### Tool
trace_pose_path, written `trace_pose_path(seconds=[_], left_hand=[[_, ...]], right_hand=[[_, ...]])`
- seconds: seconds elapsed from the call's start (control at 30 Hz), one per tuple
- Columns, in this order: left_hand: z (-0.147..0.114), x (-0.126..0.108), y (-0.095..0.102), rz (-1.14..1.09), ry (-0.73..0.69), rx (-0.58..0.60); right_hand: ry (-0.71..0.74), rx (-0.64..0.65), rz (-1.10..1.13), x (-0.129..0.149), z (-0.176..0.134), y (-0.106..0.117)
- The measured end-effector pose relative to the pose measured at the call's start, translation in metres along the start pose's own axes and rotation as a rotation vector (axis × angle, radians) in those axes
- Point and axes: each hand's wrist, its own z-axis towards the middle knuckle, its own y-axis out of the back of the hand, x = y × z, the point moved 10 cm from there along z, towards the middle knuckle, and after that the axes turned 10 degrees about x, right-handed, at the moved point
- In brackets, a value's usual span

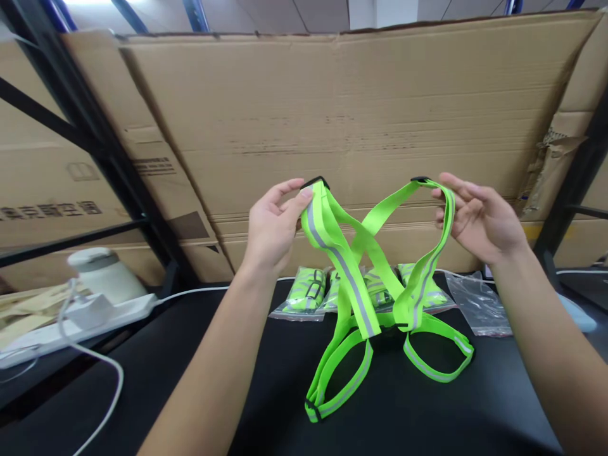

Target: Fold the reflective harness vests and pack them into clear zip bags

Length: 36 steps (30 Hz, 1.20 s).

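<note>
A neon green reflective vest of elastic straps with grey stripes hangs upright between my hands, its waist loops resting on the black table. My left hand pinches the left shoulder strap beside its black buckle. At the right shoulder strap, my right hand has its fingers curled behind and through the strap, near another black buckle. The two straps cross at the back. Behind the vest lie several clear bags with folded green vests inside. An opened, flat plastic bag lies by my right forearm.
Cardboard sheets stand as a wall behind the black table. At left are a white power strip with a plugged-in cable and a pale bottle. Black metal posts frame both sides.
</note>
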Motion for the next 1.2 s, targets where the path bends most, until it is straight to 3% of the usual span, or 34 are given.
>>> trace_pose_path(seconds=[0.17,0.33,0.53,0.7,0.93,1.2], left_hand=[[-0.007,-0.012,-0.009,-0.137,0.054,0.052],[-0.014,-0.018,-0.032,-0.210,0.135,0.188],[-0.021,-0.042,-0.047,-0.173,-0.024,0.253],[-0.034,-0.066,-0.064,-0.143,-0.167,0.382],[-0.039,-0.070,-0.063,-0.139,-0.135,0.297],[-0.046,-0.088,-0.062,-0.031,-0.317,0.278]], right_hand=[[0.156,0.010,-0.071,0.040,-0.010,-0.027],[0.266,0.026,-0.182,0.048,-0.012,-0.045],[0.292,0.026,-0.179,0.044,-0.011,-0.044],[0.263,0.027,-0.087,0.050,-0.017,-0.037],[0.261,-0.006,-0.092,0.058,-0.024,-0.041],[0.514,-0.161,-0.220,0.085,-0.037,-0.046]])
